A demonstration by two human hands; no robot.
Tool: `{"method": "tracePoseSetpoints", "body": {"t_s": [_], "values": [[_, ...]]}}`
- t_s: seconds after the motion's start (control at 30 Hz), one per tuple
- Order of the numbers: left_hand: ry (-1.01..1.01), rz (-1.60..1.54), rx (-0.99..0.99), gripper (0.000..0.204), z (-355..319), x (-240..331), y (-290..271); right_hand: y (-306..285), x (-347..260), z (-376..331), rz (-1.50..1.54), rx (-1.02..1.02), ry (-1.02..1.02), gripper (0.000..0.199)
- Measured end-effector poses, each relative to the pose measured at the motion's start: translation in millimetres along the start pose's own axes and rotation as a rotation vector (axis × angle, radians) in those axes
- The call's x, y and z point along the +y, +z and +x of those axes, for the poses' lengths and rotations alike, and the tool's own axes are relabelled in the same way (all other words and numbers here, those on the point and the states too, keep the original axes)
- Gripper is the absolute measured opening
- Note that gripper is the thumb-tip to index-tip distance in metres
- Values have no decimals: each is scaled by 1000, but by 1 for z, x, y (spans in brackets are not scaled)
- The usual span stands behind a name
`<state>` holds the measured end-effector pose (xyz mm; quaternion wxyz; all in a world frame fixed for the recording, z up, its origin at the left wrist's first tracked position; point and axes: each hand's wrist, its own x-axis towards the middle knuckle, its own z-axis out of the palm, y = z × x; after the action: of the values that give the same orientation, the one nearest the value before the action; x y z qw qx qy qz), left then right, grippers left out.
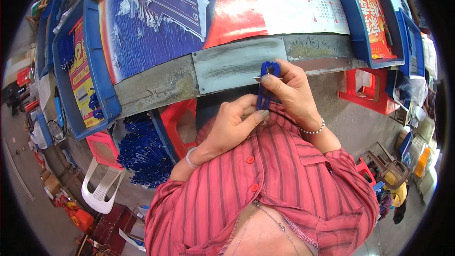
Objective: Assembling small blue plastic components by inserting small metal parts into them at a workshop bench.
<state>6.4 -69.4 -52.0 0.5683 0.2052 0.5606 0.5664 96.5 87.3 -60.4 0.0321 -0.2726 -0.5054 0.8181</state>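
Observation:
Between my hands, in front of my chest, stands a long blue plastic piece [262, 98] that looks like a two-armed clip, its rounded top split by a gap. My left hand [230, 125] is closed on its lower end, thumb and fingers pinching it. My right hand [296, 95] grips the upper part, with the thumb pressed near a thin pale pin [279, 78] that crosses the piece sideways. Fingers hide much of the piece's middle. Just beyond the hands, a grey metal plate [237, 66] with dark smears is fixed along the bench edge.
A poster [166, 33] covers the bench. Blue trays stand left [110, 99] and right [362, 42]; the left one holds a few blue pieces. Many similar blue pieces [142, 154] fill a container at lower left. Red stools [177, 123] and a white plastic chair [102, 185] are around me.

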Motion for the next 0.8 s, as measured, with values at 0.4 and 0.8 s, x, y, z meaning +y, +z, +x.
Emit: {"method": "tracePoseSetpoints", "body": {"t_s": [0.4,0.8], "values": [[2,205,-18,18,1,11,-18,9,-5,-12,141,-52,41,27],[118,111,163,22,21,32,-9,6,-10,-18,-235,-61,-88,22]]}}
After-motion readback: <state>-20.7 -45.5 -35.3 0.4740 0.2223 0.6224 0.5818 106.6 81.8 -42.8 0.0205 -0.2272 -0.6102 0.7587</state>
